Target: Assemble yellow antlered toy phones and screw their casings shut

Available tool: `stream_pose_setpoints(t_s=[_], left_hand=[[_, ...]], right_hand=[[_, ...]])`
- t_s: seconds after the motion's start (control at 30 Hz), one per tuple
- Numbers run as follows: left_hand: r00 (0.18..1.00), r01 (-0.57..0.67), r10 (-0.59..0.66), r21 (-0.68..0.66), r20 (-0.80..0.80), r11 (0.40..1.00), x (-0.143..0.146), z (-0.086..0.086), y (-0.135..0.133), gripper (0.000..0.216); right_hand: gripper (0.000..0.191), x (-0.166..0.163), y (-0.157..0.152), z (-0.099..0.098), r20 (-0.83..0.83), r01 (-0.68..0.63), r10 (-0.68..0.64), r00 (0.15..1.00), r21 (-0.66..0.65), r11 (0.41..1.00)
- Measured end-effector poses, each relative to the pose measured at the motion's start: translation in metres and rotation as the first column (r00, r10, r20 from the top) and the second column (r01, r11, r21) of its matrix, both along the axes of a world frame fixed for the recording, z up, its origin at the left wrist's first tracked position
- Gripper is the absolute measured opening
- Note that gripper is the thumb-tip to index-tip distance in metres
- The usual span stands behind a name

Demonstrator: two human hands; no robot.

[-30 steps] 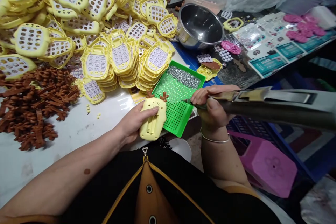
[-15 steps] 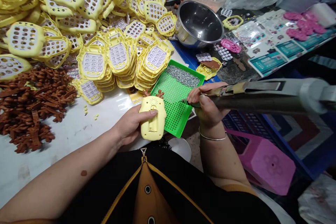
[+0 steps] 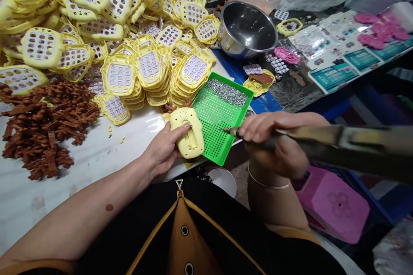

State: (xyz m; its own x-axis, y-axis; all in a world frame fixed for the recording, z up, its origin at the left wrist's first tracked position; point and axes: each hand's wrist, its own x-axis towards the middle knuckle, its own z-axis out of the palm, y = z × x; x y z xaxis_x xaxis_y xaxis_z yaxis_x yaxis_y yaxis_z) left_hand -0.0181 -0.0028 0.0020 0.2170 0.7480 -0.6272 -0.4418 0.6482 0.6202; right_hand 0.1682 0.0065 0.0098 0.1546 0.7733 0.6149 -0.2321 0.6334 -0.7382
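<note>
My left hand (image 3: 163, 148) grips a yellow toy phone shell (image 3: 187, 133), back side up, at the white table's near edge, with the thumb across its back. My right hand (image 3: 274, 144) is closed round a long electric screwdriver (image 3: 322, 142) that runs off to the right. Its tip (image 3: 226, 130) hovers over the green perforated screw tray (image 3: 217, 120), just right of the shell. Small silver screws (image 3: 227, 92) lie along the tray's far end.
Stacks and heaps of yellow keypad shells (image 3: 122, 30) fill the table's far left. A pile of brown antler parts (image 3: 45, 124) lies at the left. A steel bowl (image 3: 247, 30) stands behind the tray, printed cards and pink parts (image 3: 351, 47) at right. A pink stool (image 3: 335, 206) is below.
The shell has shifted slightly up and left, its brown antlers now hidden against the stacks. My right hand has swung the screwdriver lower, its tip over the green tray.
</note>
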Motion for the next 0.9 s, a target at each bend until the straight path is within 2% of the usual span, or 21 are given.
stream_pose_setpoints(t_s=[0.13,0.27,0.53,0.7,0.9], left_hand=[[0.999,-0.039,0.039,0.017,-0.012,0.999,0.002,-0.002,-0.002,0.040],[0.999,-0.033,0.034,0.031,-0.035,0.999,0.003,-0.001,-0.003,0.039],[0.999,-0.012,0.014,0.046,-0.045,0.999,0.005,0.001,-0.004,0.038],[0.998,-0.025,0.028,0.060,-0.056,0.998,0.007,-0.001,-0.004,0.038],[0.998,-0.024,0.029,0.092,-0.052,0.996,0.009,-0.001,-0.002,0.042]], right_hand=[[0.018,-0.006,-0.031,0.024,-0.012,-0.173,0.173,0.985,-0.034,0.984],[0.023,-0.007,-0.045,0.026,-0.025,-0.269,0.268,0.963,-0.073,0.960],[0.025,-0.012,-0.037,0.021,0.015,-0.339,0.339,0.941,-0.003,0.941],[0.019,-0.020,-0.033,0.018,0.012,-0.358,0.358,0.934,0.011,0.934],[0.015,-0.028,-0.027,0.019,0.034,-0.384,0.385,0.922,-0.030,0.923]])
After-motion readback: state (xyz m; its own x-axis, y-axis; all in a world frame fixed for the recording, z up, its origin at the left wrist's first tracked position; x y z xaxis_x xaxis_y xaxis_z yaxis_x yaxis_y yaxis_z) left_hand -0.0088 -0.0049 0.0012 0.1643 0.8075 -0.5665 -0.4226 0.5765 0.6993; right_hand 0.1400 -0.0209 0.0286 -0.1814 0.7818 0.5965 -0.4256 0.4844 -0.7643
